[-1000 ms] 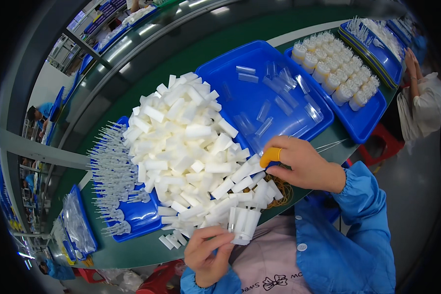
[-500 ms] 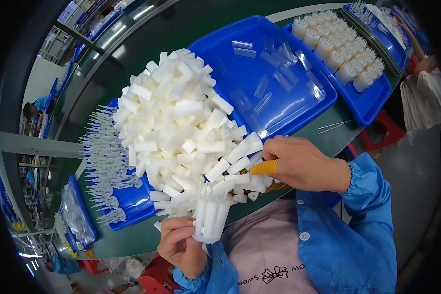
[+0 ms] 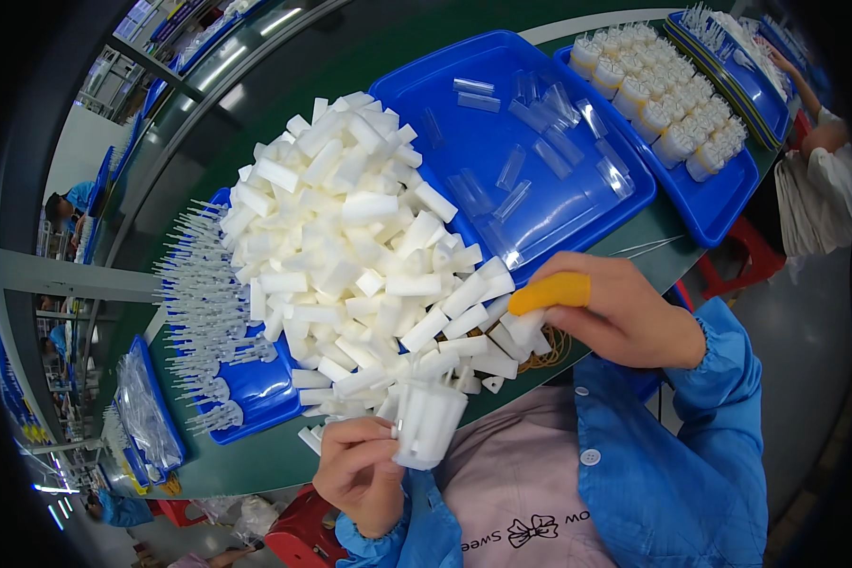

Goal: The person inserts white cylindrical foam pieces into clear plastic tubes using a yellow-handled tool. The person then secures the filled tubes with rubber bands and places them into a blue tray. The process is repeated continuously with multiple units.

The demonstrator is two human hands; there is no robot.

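Observation:
My left hand [image 3: 362, 473], fingers closed, holds a clear plastic holder [image 3: 424, 456] upright at the table's near edge. White foam cylinders [image 3: 433, 414] stand side by side inside it. My right hand [image 3: 625, 308] wears a yellow finger cot [image 3: 551, 293] and pinches a white foam piece [image 3: 523, 331], slightly blurred, at the right end of a big heap of foam pieces [image 3: 336, 218]. Yellow rubber bands [image 3: 551, 352] lie partly hidden beneath that hand.
A blue tray [image 3: 577, 222] with clear plastic tubes lies beyond the heap. Farther right, another blue tray [image 3: 715, 218] carries foam-filled assemblies. Spiky clear plastic parts [image 3: 204, 303] crowd a tray at left. Tweezers [image 3: 644, 248] rest near my right hand.
My right hand has drawn back slightly rightward from the heap with a foam piece pinched in its fingers. My left hand and the holder have shifted a little to the right.

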